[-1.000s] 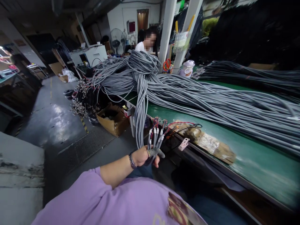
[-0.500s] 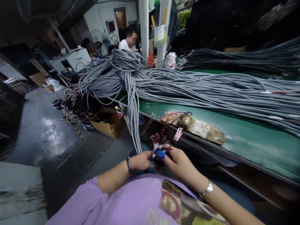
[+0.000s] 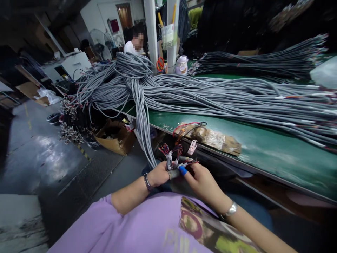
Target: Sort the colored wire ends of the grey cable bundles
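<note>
My left hand (image 3: pixel 158 174) is closed round a bundle of grey cables (image 3: pixel 141 116) that hangs down over the table's front edge. The stripped ends (image 3: pixel 170 158), with thin coloured wires, stick up beside its fingers. My right hand (image 3: pixel 199 175), with blue wrap on the thumb, pinches more of the cable ends (image 3: pixel 188 162) close to the left hand. Just above the hands, a pale pink clip (image 3: pixel 192 147) hangs at the table edge, near a taped brown block (image 3: pixel 213 137) with red and black wires.
Long grey cables (image 3: pixel 210 96) lie along the green table (image 3: pixel 258 154), with darker cables (image 3: pixel 252 65) behind. Posts, orange scissors (image 3: pixel 160 64) and a white-lilac jar (image 3: pixel 181 65) stand at the back. A person (image 3: pixel 134 44) sits beyond. An open cardboard box (image 3: pixel 116 140) is below left.
The view has shifted, so the table and cables appear further left. The wire ends between my hands have spread apart, some upward at the left hand, others rightward at the right hand.
</note>
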The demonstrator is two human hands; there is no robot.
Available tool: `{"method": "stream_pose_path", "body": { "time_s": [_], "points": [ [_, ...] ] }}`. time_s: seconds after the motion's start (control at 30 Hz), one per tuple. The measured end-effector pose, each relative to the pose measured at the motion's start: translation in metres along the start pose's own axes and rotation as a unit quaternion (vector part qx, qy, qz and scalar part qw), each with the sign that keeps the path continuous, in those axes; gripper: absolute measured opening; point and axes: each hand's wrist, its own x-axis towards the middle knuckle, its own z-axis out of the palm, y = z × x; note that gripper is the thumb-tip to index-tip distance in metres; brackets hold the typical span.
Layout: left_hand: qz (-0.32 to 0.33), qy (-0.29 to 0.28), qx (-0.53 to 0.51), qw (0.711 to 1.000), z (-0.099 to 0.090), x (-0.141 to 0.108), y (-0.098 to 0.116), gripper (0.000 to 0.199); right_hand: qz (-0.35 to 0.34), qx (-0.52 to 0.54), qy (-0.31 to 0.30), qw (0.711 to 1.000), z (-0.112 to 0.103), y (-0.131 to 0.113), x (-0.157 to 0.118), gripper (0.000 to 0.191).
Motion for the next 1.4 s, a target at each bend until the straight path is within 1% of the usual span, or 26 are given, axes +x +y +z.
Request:
{"method": "stream_pose_path", "body": {
  "time_s": [0.1,0.2,0.27,0.3,0.33,0.4,0.47,0.5,0.53,0.6,0.67,0.7,0.77,0.83,0.9,0.97,1.03,1.1,1.17,1.23,1.3,1.33,1.4],
  "points": [
    [0.008,0.033,-0.001,0.999,0.003,-0.004,-0.001,0.043,0.050,0.050,-0.011,0.997,0.002,0.002,-0.001,0.027],
    [0.014,0.104,-0.010,0.994,0.003,-0.005,-0.003,0.044,0.071,0.088,-0.022,0.993,0.002,0.003,-0.001,0.028],
    [0.018,0.150,-0.057,0.987,-0.002,-0.006,-0.001,0.047,0.068,0.092,-0.024,0.993,0.000,0.008,-0.002,0.027],
    [0.024,0.159,-0.091,0.983,-0.006,-0.007,0.002,0.047,0.066,0.085,-0.026,0.994,-0.001,0.012,-0.003,0.026],
    [0.032,0.157,-0.125,0.979,-0.010,-0.009,0.005,0.047,0.066,0.064,-0.028,0.995,-0.002,0.017,-0.004,0.026],
    [0.047,0.113,-0.174,0.977,-0.019,-0.014,0.011,0.047,0.074,-0.009,-0.033,0.997,-0.003,0.028,-0.006,0.027],
    [0.047,0.052,-0.174,0.982,-0.026,-0.021,0.015,0.054,0.076,-0.068,-0.043,0.994,-0.003,0.036,-0.007,0.029],
    [0.046,0.035,-0.154,0.986,-0.027,-0.023,0.015,0.056,0.068,-0.066,-0.051,0.994,-0.003,0.039,-0.006,0.030],
    [0.045,0.028,-0.123,0.991,-0.026,-0.025,0.014,0.057,0.056,-0.035,-0.060,0.996,-0.002,0.039,-0.005,0.029],
    [0.040,0.036,-0.046,0.997,-0.021,-0.025,0.009,0.053,0.027,0.087,-0.086,0.992,-0.001,0.035,-0.002,0.025],
    [0.034,0.055,0.029,0.997,-0.013,-0.021,0.004,0.046,0.017,0.213,-0.112,0.970,-0.001,0.027,0.001,0.024],
    [0.035,0.065,0.056,0.996,-0.009,-0.018,0.002,0.044,0.024,0.255,-0.119,0.959,-0.001,0.023,0.003,0.027],
    [0.051,0.088,0.088,0.991,-0.001,-0.012,0.001,0.044,0.061,0.306,-0.125,0.942,-0.002,0.015,0.003,0.033],
    [0.054,0.094,0.092,0.990,0.005,-0.008,0.002,0.048,0.109,0.337,-0.119,0.928,-0.003,0.010,0.001,0.037],
    [0.034,0.087,0.085,0.992,0.010,-0.007,0.003,0.049,0.147,0.363,-0.093,0.915,-0.003,0.008,-0.001,0.037],
    [0.019,0.089,0.088,0.992,0.013,-0.006,0.003,0.049,0.171,0.385,-0.049,0.905,-0.003,0.007,-0.004,0.037],
    [0.017,0.099,0.111,0.989,0.014,-0.005,0.001,0.046,0.195,0.415,-0.010,0.889,-0.002,0.008,-0.004,0.039],
    [0.014,0.107,0.130,0.986,0.014,-0.005,0.000,0.043,0.219,0.445,0.009,0.868,-0.002,0.008,-0.004,0.039],
    [0.008,0.112,0.129,0.985,0.015,-0.006,0.000,0.043,0.240,0.461,0.019,0.854,-0.002,0.009,-0.001,0.039],
    [0.001,0.107,0.121,0.987,0.015,-0.007,0.003,0.043,0.250,0.459,0.023,0.852,-0.004,0.010,0.002,0.039],
    [-0.015,0.091,0.116,0.989,0.015,-0.008,0.007,0.043,0.245,0.444,0.022,0.862,-0.005,0.010,0.007,0.040],
    [-0.025,0.080,0.113,0.990,0.015,-0.009,0.009,0.044,0.236,0.434,0.012,0.869,-0.006,0.010,0.009,0.040],
    [-0.046,0.053,0.107,0.992,0.014,-0.008,0.013,0.045,0.205,0.427,-0.043,0.880,-0.008,0.009,0.012,0.039]
  ]
}}
